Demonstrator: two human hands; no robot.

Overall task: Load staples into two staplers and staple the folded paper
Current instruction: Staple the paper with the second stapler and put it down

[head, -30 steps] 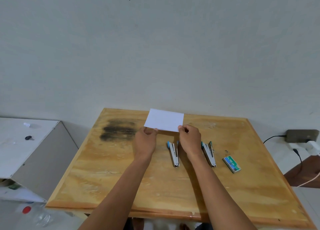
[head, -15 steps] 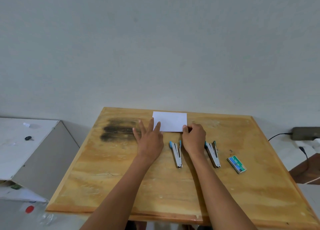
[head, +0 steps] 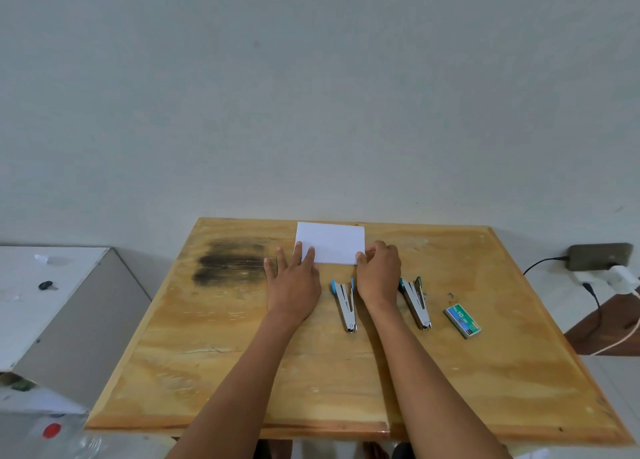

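**Folded paper held flat at the table's far edge**

We see the folded paper (head: 332, 242), a white rectangle, lying flat at the far middle of the wooden table (head: 242, 354). The left hand (head: 294, 282) is spread with straight fingers, whose tips rest on the paper's near-left corner. The right hand (head: 379, 275) has its fingers curled at the near-right corner and appears to pinch the edge there. Between the two wrists lies the first stapler (head: 344, 303). The second stapler (head: 415, 303) lies just right of the right wrist. Further right sits the green staple box (head: 462, 320), apart from both. A dark stain (head: 230, 261) marks the wood left of the hands. We note a white cabinet (head: 52, 303) beside the table at left and a power strip (head: 599, 256) at right.
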